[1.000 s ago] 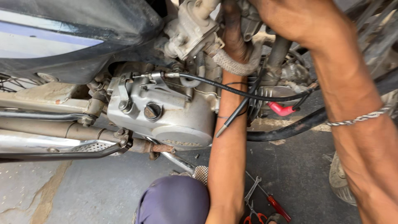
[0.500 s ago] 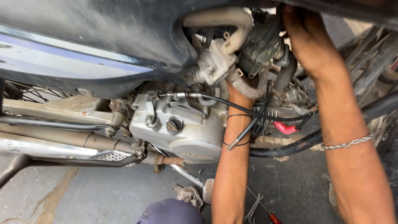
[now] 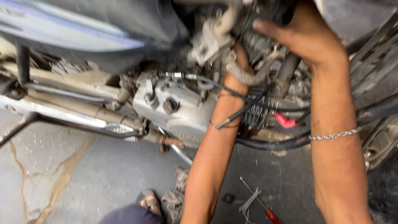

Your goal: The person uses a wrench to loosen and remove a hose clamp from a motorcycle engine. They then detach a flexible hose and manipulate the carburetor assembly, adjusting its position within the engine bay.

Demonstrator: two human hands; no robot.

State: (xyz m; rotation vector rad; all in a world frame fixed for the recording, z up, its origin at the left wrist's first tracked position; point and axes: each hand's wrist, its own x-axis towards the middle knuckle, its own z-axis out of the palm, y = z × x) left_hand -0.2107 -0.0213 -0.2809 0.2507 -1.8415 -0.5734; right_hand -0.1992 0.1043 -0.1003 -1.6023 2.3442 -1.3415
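Grey concrete floor (image 3: pixel 103 182) with a yellowish crack, blurry frame, motorcycle engine (image 3: pixel 178 110) seen from above. Right hand (image 3: pixel 302 39) up top at the engine's upper parts, fingers curled around dark hardware near the carburettor area — whatever it grips is too blurred to name; a thin chain bracelet (image 3: pixel 336 135) sits on that forearm. Left hand (image 3: pixel 240 58) reaches up behind a ribbed grey hose (image 3: pixel 244 76), mostly hidden, so cannot tell whether it is clenched or loose. Black cables (image 3: pixel 248 101) cross the left forearm, touching it. Red spark plug cap (image 3: pixel 285 121) hangs loose just right of the cylinder fins, between the two arms. Silver crankcase cover left of the left arm. On the floor: red-handled screwdriver (image 3: pixel 271 215), small metal tool (image 3: pixel 251 201) beside it, black ring (image 3: pixel 228 198), dirty rag (image 3: pixel 178 195) — sandalled foot (image 3: pixel 148 201) at bottom edge.
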